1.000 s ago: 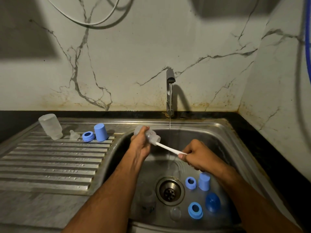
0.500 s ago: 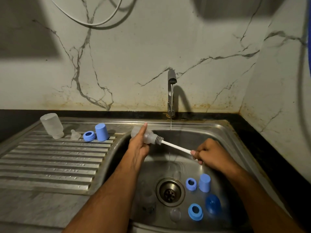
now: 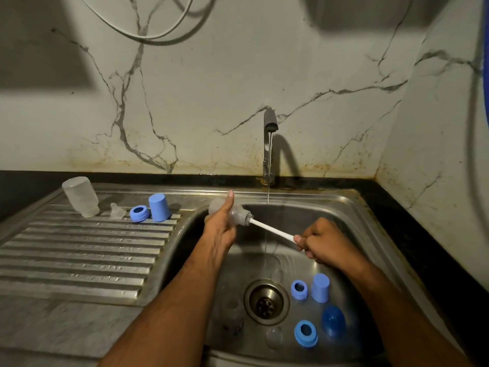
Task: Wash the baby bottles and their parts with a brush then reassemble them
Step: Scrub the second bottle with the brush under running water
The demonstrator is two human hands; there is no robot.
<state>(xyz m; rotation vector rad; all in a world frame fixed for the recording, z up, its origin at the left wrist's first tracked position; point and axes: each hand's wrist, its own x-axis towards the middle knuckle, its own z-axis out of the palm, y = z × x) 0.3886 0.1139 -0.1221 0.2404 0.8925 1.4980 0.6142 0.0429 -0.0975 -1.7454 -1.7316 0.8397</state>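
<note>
Over on the draining board, one set looks washed and waiting: a clear bottle stands mouth down, then a small clear teat, a blue ring and a blue cap in a row beside it. None of it is put together, so reassembly for that set is not yet done.

Moving to the sink, the left hand wraps around a second clear bottle, thumb up along its side, holding it tilted over the basin. The brush has its bristle head right at the bottle's mouth. The right hand grips the white handle's end in a closed fist. Just right of the bottle, a thin stream falls from the tap; the bottle sits beside it, not under it.

Down on the sink floor, right of the drain, more waits: a blue ring, a blue cap, a larger blue ring and a dark blue dome-shaped piece. Faint clear shapes lie near the drain, too dim to name.

My read: scrubbing is in full swing, roughly the middle, with these pieces and all the reassembly left.
</note>
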